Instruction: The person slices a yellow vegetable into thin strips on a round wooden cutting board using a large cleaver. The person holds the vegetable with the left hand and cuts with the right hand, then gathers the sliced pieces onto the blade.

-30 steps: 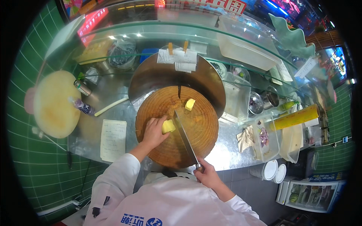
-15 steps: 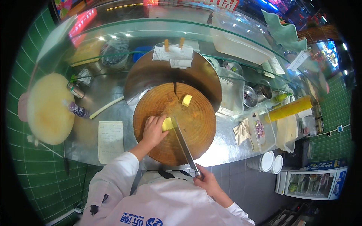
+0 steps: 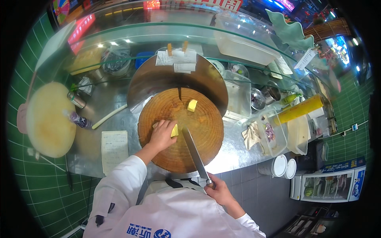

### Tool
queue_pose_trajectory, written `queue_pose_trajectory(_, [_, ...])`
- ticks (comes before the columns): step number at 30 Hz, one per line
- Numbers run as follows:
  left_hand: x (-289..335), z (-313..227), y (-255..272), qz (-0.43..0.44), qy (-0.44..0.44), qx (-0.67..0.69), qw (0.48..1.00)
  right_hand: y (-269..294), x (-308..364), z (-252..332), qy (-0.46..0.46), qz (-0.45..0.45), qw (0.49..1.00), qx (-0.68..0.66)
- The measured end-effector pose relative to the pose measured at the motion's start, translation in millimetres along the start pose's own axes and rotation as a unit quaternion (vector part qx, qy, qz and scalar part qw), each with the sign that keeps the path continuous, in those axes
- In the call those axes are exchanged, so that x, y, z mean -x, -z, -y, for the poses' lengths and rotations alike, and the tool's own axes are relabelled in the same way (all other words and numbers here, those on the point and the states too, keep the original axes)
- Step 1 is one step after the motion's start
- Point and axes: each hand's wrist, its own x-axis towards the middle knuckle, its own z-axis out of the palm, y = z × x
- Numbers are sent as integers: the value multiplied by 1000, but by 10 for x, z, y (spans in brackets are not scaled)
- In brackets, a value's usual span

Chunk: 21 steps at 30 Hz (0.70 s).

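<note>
A round wooden chopping block, cracked at its far edge, stands before me on the metal counter. My left hand rests on its left half, fingers closed over a yellow block of food. Only that piece's right end shows, and I cannot tell what food it is. My right hand is shut on the handle of a long kitchen knife at the block's near edge. The blade points away from me, its tip just right of the held piece and apart from it. A second yellow chunk lies farther back on the wood.
A curved metal guard wraps behind the block, with paper slips clipped on top. Left are a notepad, a pale stalk and a bottle. Right are a cloth, clear tubs and a yellow roll.
The knife blade has come away from the held yellow piece, leaving a gap. My left hand covers more of that piece. The whole view has shifted slightly.
</note>
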Motion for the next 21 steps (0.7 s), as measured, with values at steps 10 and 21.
queue_pose_trajectory(10, [125, 109, 54, 7, -60, 33, 998, 70, 42, 44, -17, -11, 999, -37])
queue_pose_trajectory(21, [170, 175, 304, 57, 22, 10, 998, 130, -11, -14, -9, -12, 999, -31])
